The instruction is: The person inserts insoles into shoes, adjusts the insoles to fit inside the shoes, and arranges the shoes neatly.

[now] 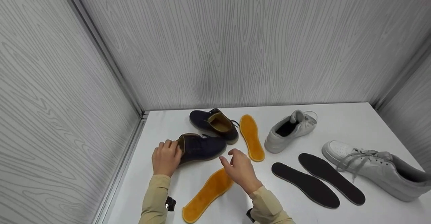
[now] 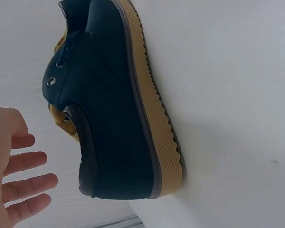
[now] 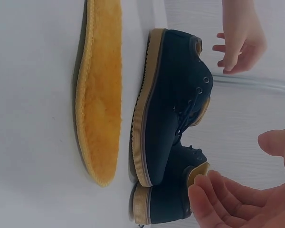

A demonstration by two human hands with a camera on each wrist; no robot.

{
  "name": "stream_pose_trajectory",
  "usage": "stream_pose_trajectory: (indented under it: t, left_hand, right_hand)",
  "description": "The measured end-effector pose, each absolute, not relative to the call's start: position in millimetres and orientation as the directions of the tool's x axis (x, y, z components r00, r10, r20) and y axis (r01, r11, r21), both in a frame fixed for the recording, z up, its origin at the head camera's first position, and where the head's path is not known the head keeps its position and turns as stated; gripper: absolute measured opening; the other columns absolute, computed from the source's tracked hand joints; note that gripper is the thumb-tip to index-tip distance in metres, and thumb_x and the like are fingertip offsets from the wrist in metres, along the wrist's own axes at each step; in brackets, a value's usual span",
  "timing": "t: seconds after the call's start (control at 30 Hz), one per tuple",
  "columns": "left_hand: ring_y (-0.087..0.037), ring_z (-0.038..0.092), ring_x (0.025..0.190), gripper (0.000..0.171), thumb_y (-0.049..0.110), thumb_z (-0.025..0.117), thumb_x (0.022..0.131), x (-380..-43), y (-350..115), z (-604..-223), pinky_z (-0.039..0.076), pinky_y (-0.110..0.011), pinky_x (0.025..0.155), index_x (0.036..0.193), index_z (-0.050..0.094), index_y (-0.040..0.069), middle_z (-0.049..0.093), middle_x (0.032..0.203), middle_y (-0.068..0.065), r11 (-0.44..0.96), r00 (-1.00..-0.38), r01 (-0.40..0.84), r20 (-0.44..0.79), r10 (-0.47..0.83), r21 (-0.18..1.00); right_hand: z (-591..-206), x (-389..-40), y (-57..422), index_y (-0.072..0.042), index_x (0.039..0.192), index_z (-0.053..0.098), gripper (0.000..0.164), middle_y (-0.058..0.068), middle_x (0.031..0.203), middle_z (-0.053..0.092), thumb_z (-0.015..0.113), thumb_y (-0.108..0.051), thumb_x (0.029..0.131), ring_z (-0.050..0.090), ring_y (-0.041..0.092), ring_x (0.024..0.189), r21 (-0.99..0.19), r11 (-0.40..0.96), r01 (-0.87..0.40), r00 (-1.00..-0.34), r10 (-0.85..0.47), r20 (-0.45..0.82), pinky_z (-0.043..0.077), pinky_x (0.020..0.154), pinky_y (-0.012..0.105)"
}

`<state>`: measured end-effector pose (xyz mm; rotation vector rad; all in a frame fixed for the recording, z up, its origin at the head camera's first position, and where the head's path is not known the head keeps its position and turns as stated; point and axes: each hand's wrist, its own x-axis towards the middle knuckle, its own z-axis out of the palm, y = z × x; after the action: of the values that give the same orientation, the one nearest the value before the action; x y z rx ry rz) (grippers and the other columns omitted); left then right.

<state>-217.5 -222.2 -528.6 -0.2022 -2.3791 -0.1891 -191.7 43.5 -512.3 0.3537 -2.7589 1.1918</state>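
the nearer dark blue shoe (image 1: 202,148) stands on its sole on the surface (image 1: 165,121), between your two hands. its long axis runs mostly from left to right, with the toe turned to the right and slightly away from you. the opening and heel are therefore on the side of your left hand (image 1: 165,158), which is the nearer one to them. this hand hangs just beside the opening; in the left wrist view its fingers are loosely spread, they hold nothing, and a gap separates them from the shoe.

your right hand (image 1: 240,168) is near the toe, also empty, with fingers softly bent and thumb apart. below it lies the nearer orange insole (image 1: 208,193), flat and on your side of the shoe. its length goes diagonally, from close to you at the left toward the far right, so the far end lies partly hidden under your right hand, without contact in the right wrist view.

behind the toe stands the farther dark blue shoe (image 1: 202,120); whether the two shoes touch, you cannot tell surely. to its right lies the second orange insole (image 1: 252,138), pointing away from you.
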Motion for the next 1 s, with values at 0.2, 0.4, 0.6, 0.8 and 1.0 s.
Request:
stream_pose_trajectory:
  t: [0.2,0.4,0.6,0.8,1.0]
  left_hand:
    - [-0.033,0.057,0.071,0.011,0.011,0.070,0.078,-224,-237,-538,0.046,-0.044,0.056,0.086,0.066,0.004,0.062,0.082,-0.013,0.981,-0.739,0.181,0.668,0.089,0.070]
    - [-0.034,0.057,0.072,0.018,0.014,0.072,0.078,-228,-246,-547,0.046,-0.045,0.056,0.091,0.065,0.003,0.063,0.085,-0.015,0.985,-0.773,0.163,0.627,0.094,0.052]
    - [-0.034,0.059,0.073,0.024,0.016,0.071,0.079,-231,-249,-551,0.046,-0.045,0.056,0.098,0.065,0.004,0.064,0.089,-0.015,0.989,-0.832,0.117,0.553,0.046,0.093]
    - [-0.035,0.059,0.076,0.027,0.017,0.070,0.081,-237,-246,-553,0.048,-0.047,0.058,0.103,0.063,0.003,0.063,0.091,-0.016,0.989,-0.876,0.084,0.482,0.014,0.124]
    - [-0.035,0.057,0.072,0.026,0.017,0.071,0.080,-240,-245,-554,0.047,-0.047,0.055,0.100,0.063,0.002,0.061,0.088,-0.016,0.991,-0.869,0.083,0.494,0.019,0.108]
  right_hand:
    - [-516,-194,28,-0.003,0.100,0.059,0.040,-0.002,0.071,0.049,0.058,-0.041,0.090,0.045,0.012,0.060,-0.710,0.659,-0.248,-0.968,-0.184,0.168,0.041,0.055,0.026]
    - [-525,-195,17,-0.004,0.097,0.059,0.036,-0.001,0.072,0.050,0.058,-0.039,0.090,0.046,0.011,0.060,-0.715,0.659,-0.231,-0.972,-0.191,0.138,0.041,0.055,0.027]
    - [-534,-201,2,-0.001,0.096,0.061,0.040,0.001,0.073,0.053,0.058,-0.041,0.089,0.047,0.013,0.060,-0.766,0.615,-0.186,-0.976,-0.206,0.071,0.042,0.055,0.028]
    - [-550,-208,-13,-0.005,0.090,0.064,0.038,0.000,0.074,0.058,0.057,-0.043,0.090,0.050,0.012,0.061,-0.842,0.531,-0.092,-0.971,-0.237,-0.044,0.042,0.055,0.027]
    - [-558,-210,-31,-0.006,0.089,0.063,0.042,0.001,0.072,0.058,0.055,-0.047,0.090,0.052,0.012,0.056,-0.885,0.466,0.008,-0.953,-0.266,-0.149,0.043,0.053,0.027]
